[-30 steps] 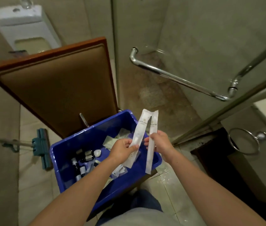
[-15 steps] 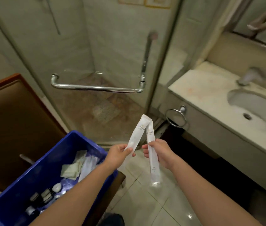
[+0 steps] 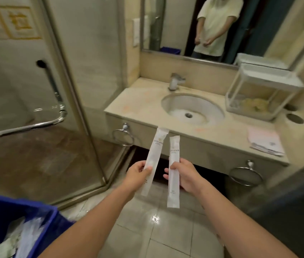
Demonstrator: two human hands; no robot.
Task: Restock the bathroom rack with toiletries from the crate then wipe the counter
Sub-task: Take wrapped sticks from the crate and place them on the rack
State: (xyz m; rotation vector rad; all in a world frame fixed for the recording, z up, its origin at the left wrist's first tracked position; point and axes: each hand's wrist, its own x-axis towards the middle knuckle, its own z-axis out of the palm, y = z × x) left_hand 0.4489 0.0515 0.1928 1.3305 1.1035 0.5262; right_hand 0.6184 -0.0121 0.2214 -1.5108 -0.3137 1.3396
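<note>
My left hand [image 3: 138,174] pinches a long white sealed packet [image 3: 155,146] that leans up to the right. My right hand [image 3: 182,174] grips a second white packet [image 3: 173,148], held upright beside the first. Both are in front of the beige counter [image 3: 138,101], below its front edge. The two-tier white rack [image 3: 262,90] stands on the counter at the back right, a yellowish item on its lower shelf. The blue crate [image 3: 17,211] sits at the bottom left with wrapped toiletries inside.
An oval sink [image 3: 192,108] with a tap [image 3: 175,81] is set into the counter. A pale folded cloth [image 3: 264,142] lies near the counter's right front. Two towel rings [image 3: 123,136] hang under the edge. The glass shower door [image 3: 35,108] with a chrome bar stands left.
The view swung right from the crate and shower to the counter. Both hands carried the packets away from the crate, and the packets' tops have drawn apart.
</note>
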